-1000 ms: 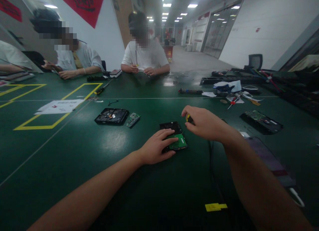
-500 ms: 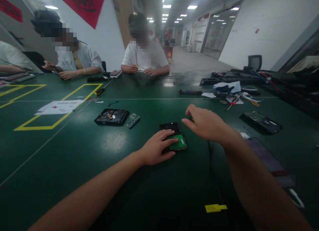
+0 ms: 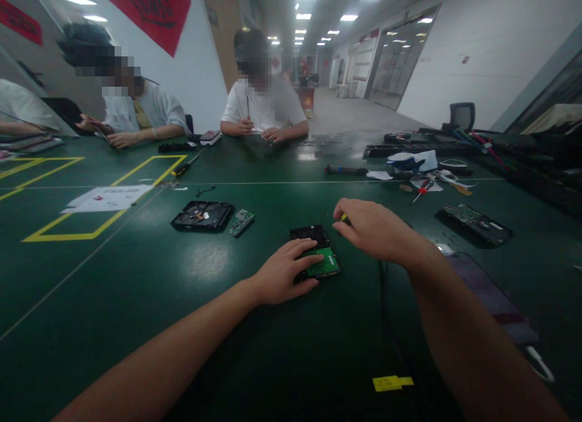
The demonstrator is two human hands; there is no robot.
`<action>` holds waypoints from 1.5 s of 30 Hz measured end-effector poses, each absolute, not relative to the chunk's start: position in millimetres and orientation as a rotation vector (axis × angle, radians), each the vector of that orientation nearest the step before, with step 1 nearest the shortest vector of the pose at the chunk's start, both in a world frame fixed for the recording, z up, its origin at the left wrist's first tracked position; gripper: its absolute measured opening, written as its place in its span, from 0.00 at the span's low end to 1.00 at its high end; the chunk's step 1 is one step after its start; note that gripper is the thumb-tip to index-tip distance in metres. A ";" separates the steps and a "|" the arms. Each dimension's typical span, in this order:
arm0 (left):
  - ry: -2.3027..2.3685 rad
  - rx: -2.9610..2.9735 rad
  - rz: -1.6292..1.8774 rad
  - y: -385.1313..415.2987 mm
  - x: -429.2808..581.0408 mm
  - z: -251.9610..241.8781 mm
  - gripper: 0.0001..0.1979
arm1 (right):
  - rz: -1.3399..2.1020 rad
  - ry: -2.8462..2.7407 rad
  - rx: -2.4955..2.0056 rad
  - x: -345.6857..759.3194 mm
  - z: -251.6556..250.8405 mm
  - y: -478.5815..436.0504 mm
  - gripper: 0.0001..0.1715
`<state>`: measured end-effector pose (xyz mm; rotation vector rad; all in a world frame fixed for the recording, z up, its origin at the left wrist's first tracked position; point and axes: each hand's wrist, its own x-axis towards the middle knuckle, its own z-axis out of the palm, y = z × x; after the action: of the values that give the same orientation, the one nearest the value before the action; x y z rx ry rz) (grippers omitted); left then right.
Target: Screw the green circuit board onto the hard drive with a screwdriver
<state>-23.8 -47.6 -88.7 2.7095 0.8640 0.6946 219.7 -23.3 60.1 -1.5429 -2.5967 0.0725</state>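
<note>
A hard drive (image 3: 328, 259) with a green circuit board and a black body lies on the green table in front of me. My left hand (image 3: 291, 269) holds it down from the left, fingers spread over its top and thumb along the near edge. Above and right of the drive, my right hand (image 3: 366, 228) is curled shut around a yellow-and-black screwdriver handle (image 3: 345, 219); only a little of it shows, and the tip cannot be seen. Left of the drive lie a loose circuit board (image 3: 242, 222) and an opened black drive casing (image 3: 203, 216).
Another drive (image 3: 475, 225) lies at right, near a phone-like slab (image 3: 491, 294). A yellow-tagged cable (image 3: 391, 383) runs by my right forearm. Farther back are a dark tool (image 3: 346, 170), a red screwdriver (image 3: 422, 190), a yellow screwdriver (image 3: 182, 168) and paper (image 3: 104, 197). Two people sit opposite.
My right hand has shifted slightly down, and more of the yellow-and-black handle shows in it. My left hand stays on the hard drive.
</note>
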 end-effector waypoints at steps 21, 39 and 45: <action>0.883 2.707 0.679 -48.4 -23.7 -87.2 0.28 | -0.013 -2.521 -1.677 216.7 59.6 -24.6 0.14; 0.889 2.692 0.686 -49.2 -23.4 -87.1 0.29 | 0.219 -2.616 -1.278 218.1 58.6 -19.8 0.14; 0.881 2.686 0.695 -48.5 -23.6 -88.1 0.29 | 0.015 -2.496 -1.661 214.8 60.8 -23.1 0.15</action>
<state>-23.6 -48.5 -88.1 2.6862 0.8805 0.6950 214.8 -23.1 60.8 -1.6611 -2.4959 0.0150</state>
